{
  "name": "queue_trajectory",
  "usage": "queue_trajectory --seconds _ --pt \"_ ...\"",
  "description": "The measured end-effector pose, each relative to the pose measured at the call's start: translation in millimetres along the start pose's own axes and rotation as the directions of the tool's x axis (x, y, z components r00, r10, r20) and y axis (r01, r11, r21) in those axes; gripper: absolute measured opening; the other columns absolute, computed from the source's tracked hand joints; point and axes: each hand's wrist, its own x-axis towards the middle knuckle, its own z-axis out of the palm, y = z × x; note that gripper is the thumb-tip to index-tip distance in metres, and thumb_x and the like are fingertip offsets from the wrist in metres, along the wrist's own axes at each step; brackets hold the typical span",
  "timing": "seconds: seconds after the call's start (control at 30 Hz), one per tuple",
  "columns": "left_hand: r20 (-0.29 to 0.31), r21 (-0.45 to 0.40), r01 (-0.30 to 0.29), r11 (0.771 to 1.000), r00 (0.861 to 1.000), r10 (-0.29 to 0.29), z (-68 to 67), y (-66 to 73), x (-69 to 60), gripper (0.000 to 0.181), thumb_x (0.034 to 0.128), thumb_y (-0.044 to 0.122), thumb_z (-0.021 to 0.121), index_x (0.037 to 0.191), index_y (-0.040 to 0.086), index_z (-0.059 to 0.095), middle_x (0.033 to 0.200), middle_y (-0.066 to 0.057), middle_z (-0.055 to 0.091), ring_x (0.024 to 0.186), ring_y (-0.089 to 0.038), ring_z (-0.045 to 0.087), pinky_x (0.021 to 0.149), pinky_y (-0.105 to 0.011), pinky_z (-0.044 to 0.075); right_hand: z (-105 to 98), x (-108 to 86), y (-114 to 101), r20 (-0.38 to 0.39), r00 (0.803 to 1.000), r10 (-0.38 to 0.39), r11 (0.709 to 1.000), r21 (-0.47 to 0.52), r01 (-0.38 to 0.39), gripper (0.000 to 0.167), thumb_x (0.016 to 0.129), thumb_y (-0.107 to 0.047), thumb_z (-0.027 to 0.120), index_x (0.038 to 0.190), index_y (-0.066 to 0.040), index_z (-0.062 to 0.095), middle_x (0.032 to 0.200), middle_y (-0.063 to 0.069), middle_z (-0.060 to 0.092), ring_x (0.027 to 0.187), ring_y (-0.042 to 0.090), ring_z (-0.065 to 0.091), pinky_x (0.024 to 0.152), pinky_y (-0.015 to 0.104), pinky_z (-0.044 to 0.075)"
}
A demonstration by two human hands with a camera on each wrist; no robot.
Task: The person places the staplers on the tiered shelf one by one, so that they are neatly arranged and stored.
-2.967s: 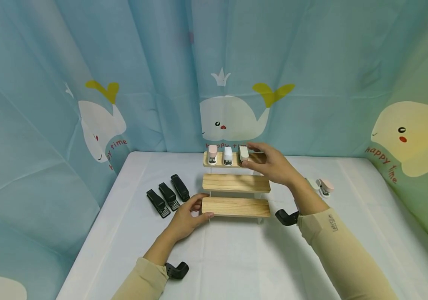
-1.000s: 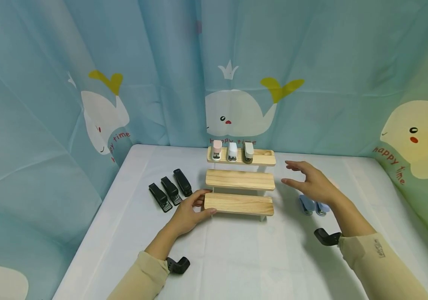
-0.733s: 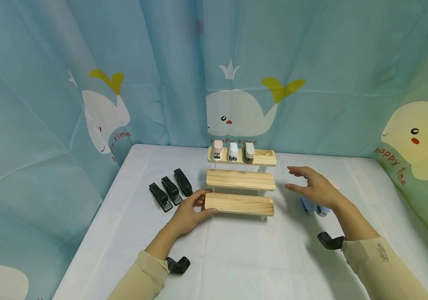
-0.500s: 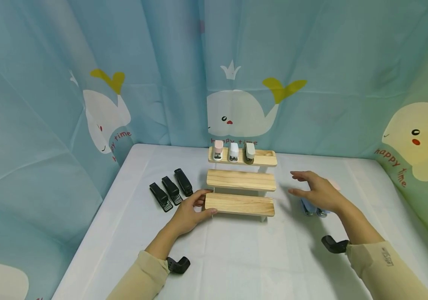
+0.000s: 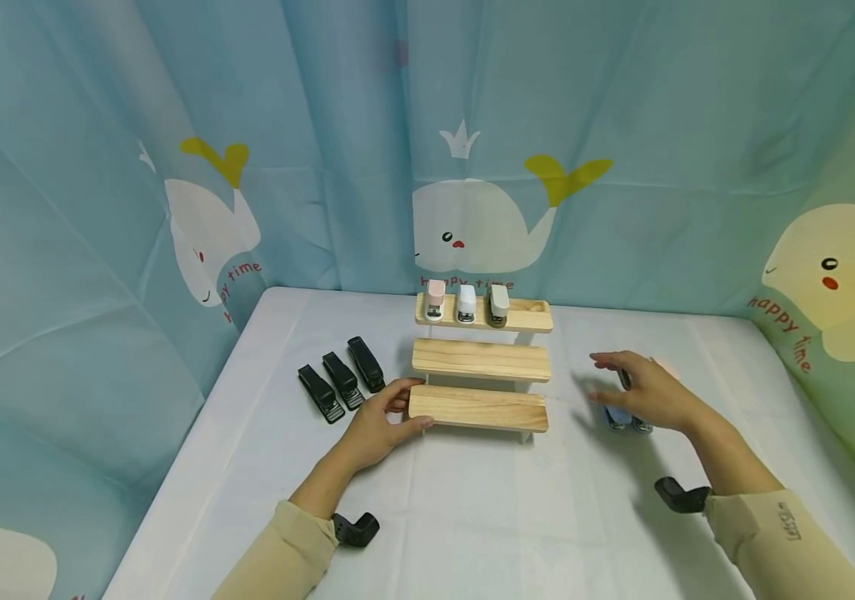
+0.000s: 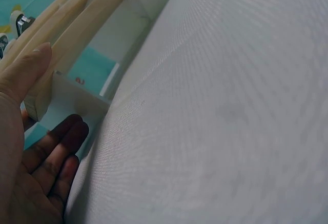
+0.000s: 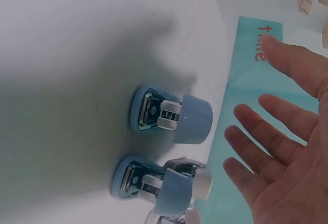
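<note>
At its left end, my left hand (image 5: pixel 371 432) holds a three-tier wooden rack (image 5: pixel 478 408); the left wrist view shows the thumb on a board (image 6: pixel 87 29) and the fingers behind the side panel. Pink (image 5: pixel 435 298), white (image 5: pixel 467 303) and grey-green (image 5: pixel 498 305) staplers stand on the top tier. My right hand (image 5: pixel 651 392) hovers over two blue staplers on the table, fingers apart and nothing held. In the right wrist view both blue staplers (image 7: pixel 195 120) (image 7: pixel 174 193) lie beside the hand (image 7: pixel 292 157), not touching it.
Three black staplers (image 5: pixel 343 381) lie left of the rack on the white tablecloth (image 5: pixel 472 517). A pale pink stapler (image 5: pixel 667 367) is partly hidden behind my right hand. A blue curtain (image 5: pixel 352 167) with whale prints hangs behind the table.
My right hand has left the grey-green stapler on the top tier and moved right and toward the table's front, over the blue staplers. My left hand stays on the rack.
</note>
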Motion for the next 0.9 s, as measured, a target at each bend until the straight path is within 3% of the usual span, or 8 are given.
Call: queue_trajectory --seconds 0.1,0.17,0.43,0.9 --pt "-0.001 0.002 -0.004 1.0 1.0 0.004 0.4 -0.4 0.4 0.061 0.0885 0.046 0.082 0.143 0.04 0.056 0.126 0.005 0.069 0.114 -0.016 0.062 0.102 -0.045 0.049 0.1 -1.3 2.1 0.006 1.0 0.0 1.0 0.016 0.0 0.069 0.095 -0.03 0.077 0.148 0.003 0.05 0.146 0.03 0.054 0.136 0.053 0.045 0.115 0.078 0.009" --pt "0.002 0.002 -0.006 1.0 1.0 0.006 0.7 -0.6 0.5 0.061 0.0888 0.047 0.081 0.143 0.04 0.056 0.126 0.005 0.069 0.114 -0.016 0.062 0.102 -0.045 0.049 0.3 -2.5 3.2 0.013 1.0 -0.001 1.0 0.021 0.001 0.07 0.094 -0.029 0.078 0.148 0.004 0.05 0.144 0.031 0.056 0.137 0.054 0.044 0.116 0.078 0.01" --pt "0.012 0.004 -0.003 1.0 1.0 0.003 1.0 -1.7 2.0 0.061 0.0884 0.049 0.081 0.143 0.042 0.056 0.126 0.006 0.068 0.115 -0.017 0.061 0.103 -0.046 0.048 2.2 -6.2 8.8 0.049 0.999 0.022 1.0 0.01 -0.023 0.076 0.087 -0.028 0.085 0.147 0.006 0.051 0.144 0.031 0.056 0.141 0.057 0.038 0.108 0.073 0.034" --pt "0.016 0.016 -0.008 1.0 1.0 0.008 -0.5 -2.7 0.9 0.065 0.0879 0.052 0.08 0.146 0.036 0.055 0.127 0.007 0.068 0.115 -0.017 0.062 0.102 -0.045 0.048 8.2 -6.9 20.6 0.066 0.998 0.006 1.0 -0.014 -0.006 0.076 0.084 -0.025 0.087 0.144 0.005 0.054 0.14 0.03 0.06 0.13 0.052 0.054 0.104 0.066 0.044"
